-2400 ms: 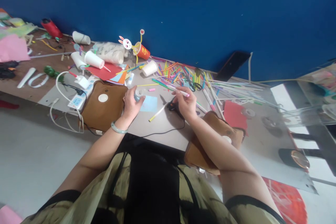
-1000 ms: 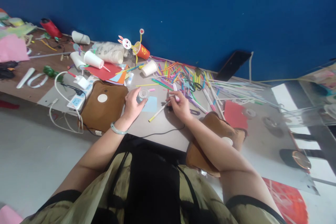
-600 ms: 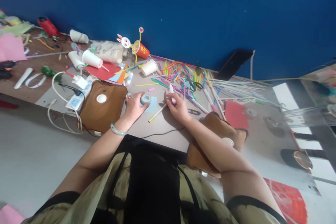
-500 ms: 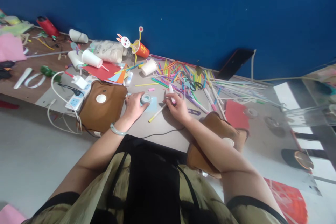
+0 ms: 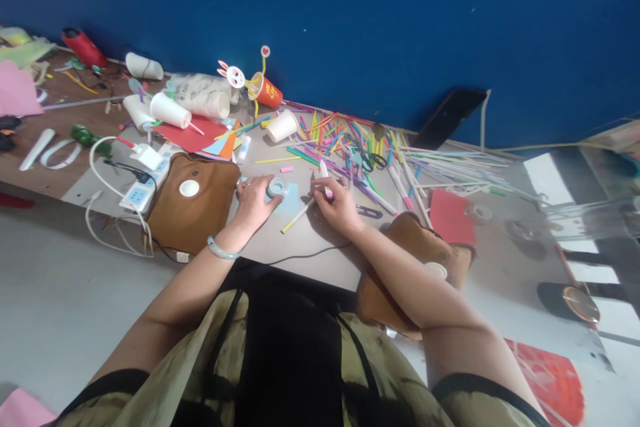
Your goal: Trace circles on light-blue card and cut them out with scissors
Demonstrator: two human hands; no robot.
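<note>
My left hand [image 5: 255,201] curves around a roll of clear tape [image 5: 277,188], thumb and fingers at its rim. The roll rests on a light blue sheet of paper [image 5: 293,199] on the table. In my right hand [image 5: 337,205] a white marker with pink on it [image 5: 324,172] is gripped, its white end pointing away from me. A pale stick with a yellow-green end [image 5: 296,219] lies beside the right fingers; whether they touch it I cannot tell. A small pink cap [image 5: 287,169] lies beyond the hands.
Brown leather-like bags [image 5: 195,213] flank both arms. A power strip [image 5: 143,192] with cables stands left. Beyond lie a white paper cup [image 5: 283,127], many coloured straws [image 5: 330,137], scissors [image 5: 373,160] and a rabbit-decorated red cup [image 5: 269,91]. A blue wall [image 5: 320,33] rises behind.
The view has shifted very slightly. Both hands keep their places, the left at the tape roll and the right around the marker.
</note>
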